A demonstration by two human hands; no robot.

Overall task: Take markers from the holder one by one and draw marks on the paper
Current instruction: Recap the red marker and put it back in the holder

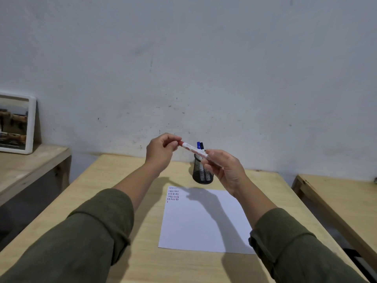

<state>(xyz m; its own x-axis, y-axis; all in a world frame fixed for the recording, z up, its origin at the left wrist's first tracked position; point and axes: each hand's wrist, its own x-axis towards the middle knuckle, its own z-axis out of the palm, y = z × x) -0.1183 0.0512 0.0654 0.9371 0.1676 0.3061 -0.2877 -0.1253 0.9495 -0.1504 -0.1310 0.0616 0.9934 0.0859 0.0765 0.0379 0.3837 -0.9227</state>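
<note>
Several rows of short marks fill the paper's [204, 219] top-left corner; most is blank. Right hand [225, 170] grips red marker [193, 149] barrel, left hand [161, 150] pinches its cap, above mesh holder [202, 174] holding two more.

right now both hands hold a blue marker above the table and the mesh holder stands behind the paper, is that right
Not quite: the marker held between the left hand and right hand is red, not blue, as the head view shows. The mesh holder does stand behind the paper.
</note>
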